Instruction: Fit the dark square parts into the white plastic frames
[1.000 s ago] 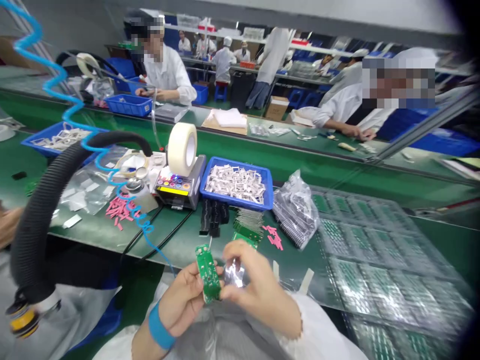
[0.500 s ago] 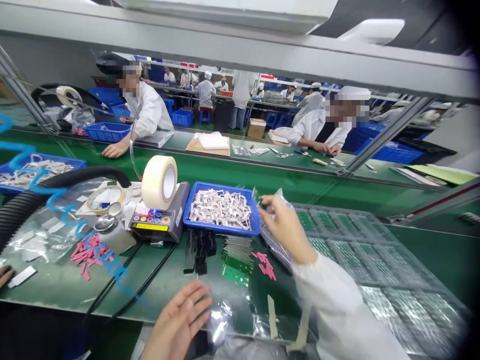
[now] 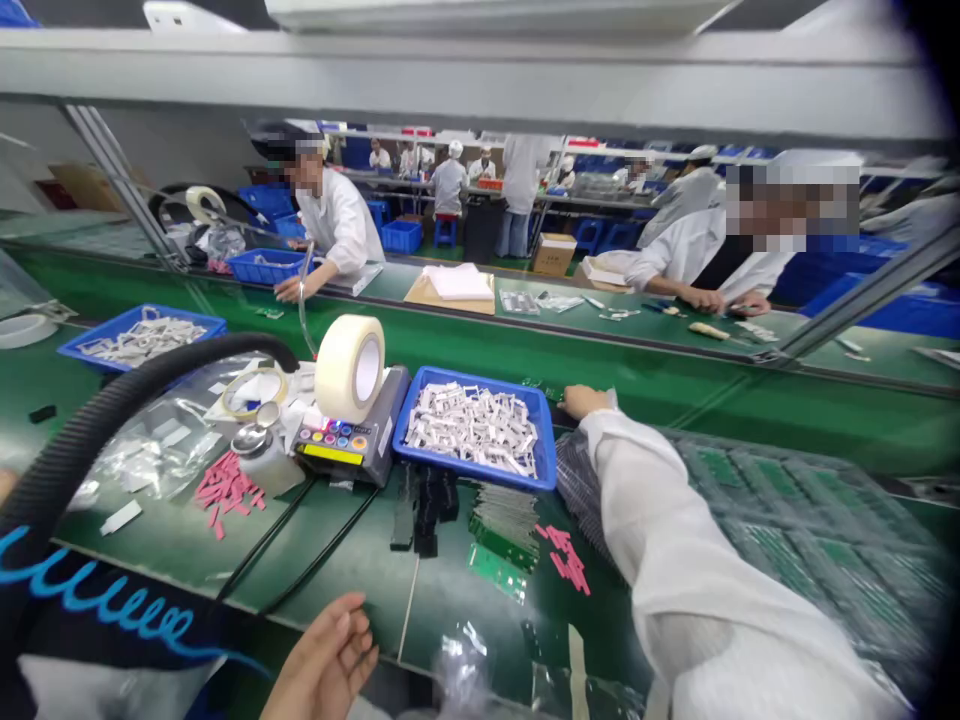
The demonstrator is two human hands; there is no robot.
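My left hand [image 3: 324,655] is held over the front edge of the bench, palm sideways, its fingers loosely bent and apart with nothing in them. Beyond the blue tray of white plastic frames [image 3: 474,428], my right hand [image 3: 586,402] reaches out to the green strip behind the bench. A small green circuit board [image 3: 553,394] shows at its fingertips, which are partly hidden. Another small board lies just left of it. Nearer me are a row of green circuit boards [image 3: 499,570], pink strips [image 3: 564,558] and black foam-like pieces [image 3: 424,508].
A tape roll [image 3: 349,368] stands on a grey device [image 3: 352,440]. Left of it are a metal-topped bottle [image 3: 266,455], more pink strips [image 3: 225,488] and a thick black hose [image 3: 112,425]. Clear trays of boards [image 3: 795,500] lie right. Two co-workers sit across the line.
My right hand has moved away from me with the small board, down to the green strip behind the tray. My left hand has drawn back slightly and its fingers have curled. The view has shifted.
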